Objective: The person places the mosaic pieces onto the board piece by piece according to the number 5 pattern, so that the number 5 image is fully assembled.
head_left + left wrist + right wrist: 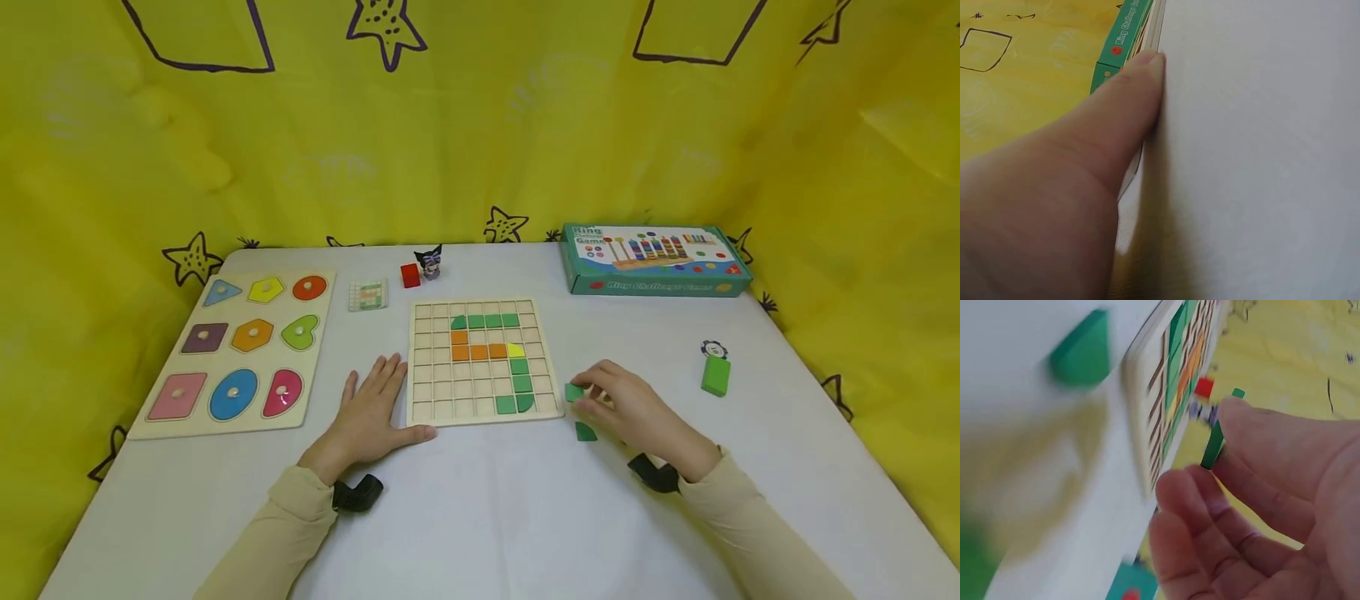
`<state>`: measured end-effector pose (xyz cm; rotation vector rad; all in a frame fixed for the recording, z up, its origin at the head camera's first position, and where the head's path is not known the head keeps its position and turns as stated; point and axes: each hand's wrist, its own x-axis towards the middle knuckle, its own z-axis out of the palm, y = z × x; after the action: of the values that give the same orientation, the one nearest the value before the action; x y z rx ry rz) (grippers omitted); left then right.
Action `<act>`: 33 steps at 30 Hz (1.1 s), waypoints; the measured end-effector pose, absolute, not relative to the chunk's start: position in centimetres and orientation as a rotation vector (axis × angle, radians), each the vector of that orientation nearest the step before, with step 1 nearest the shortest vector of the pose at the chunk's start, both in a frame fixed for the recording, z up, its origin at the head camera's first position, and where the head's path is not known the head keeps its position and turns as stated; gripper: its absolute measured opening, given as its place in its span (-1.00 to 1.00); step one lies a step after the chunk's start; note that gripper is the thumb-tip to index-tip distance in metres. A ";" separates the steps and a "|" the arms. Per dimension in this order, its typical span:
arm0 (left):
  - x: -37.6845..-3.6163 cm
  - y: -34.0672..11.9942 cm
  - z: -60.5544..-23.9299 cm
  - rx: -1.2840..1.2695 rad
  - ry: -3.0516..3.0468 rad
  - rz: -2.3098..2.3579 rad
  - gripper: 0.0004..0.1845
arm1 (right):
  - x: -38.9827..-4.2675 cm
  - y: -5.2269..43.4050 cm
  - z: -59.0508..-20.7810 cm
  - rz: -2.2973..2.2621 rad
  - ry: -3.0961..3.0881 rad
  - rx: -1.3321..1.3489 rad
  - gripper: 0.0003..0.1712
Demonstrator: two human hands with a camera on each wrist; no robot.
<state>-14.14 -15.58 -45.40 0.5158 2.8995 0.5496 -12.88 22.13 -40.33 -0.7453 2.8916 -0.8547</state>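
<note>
My right hand (630,408) pinches a small green square tile (1212,445) between thumb and fingers, just off the right edge of the wooden grid board (433,387). Below it on the table lies another green tile (586,432), which shows one rounded edge in the right wrist view. On the board, green tiles (492,321), orange tiles (478,352) and one yellow tile (515,351) form an S-like shape. My left hand (367,421) rests flat with fingers spread at the board's left side, its thumb along the front edge.
A shape puzzle board (318,392) with knobbed pieces lies at left. Behind the grid board are a small pattern card (368,295), a red block (410,276) and a figurine (430,262). To the right are a Ring Challenge Game box (660,285), a green block (716,376) and a round chip (714,348).
</note>
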 end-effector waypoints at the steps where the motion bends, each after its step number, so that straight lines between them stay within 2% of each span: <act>1: -14.0 -15.6 -45.4 0.515 2.901 0.559 0.26 | -13.4 21.1 -40.2 -0.846 2.877 -0.790 -0.72; 8: -14.2 -15.5 -45.6 0.529 2.907 0.573 0.25 | -15.4 15.1 -40.3 -0.714 2.815 -1.001 -0.75; 14: -14.4 -15.4 -45.5 0.521 2.904 0.557 0.25 | -15.5 12.4 -40.9 -0.670 2.777 -1.062 -0.74; 21: -14.5 -15.2 -45.5 0.525 2.898 0.544 0.26 | -15.3 11.6 -41.5 -0.643 2.803 -1.007 -0.86; 29: -14.3 -15.6 -45.8 0.495 2.895 0.532 0.26 | -15.1 11.5 -41.9 -0.590 2.847 -1.185 -0.93; 33: -14.4 -15.8 -45.7 0.499 2.901 0.523 0.27 | -15.0 13.2 -41.0 -0.670 2.872 -1.186 -0.88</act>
<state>-14.40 -15.75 -45.74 0.4988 2.9010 0.5229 -14.97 13.21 -40.96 -1.1859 2.8722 -0.6699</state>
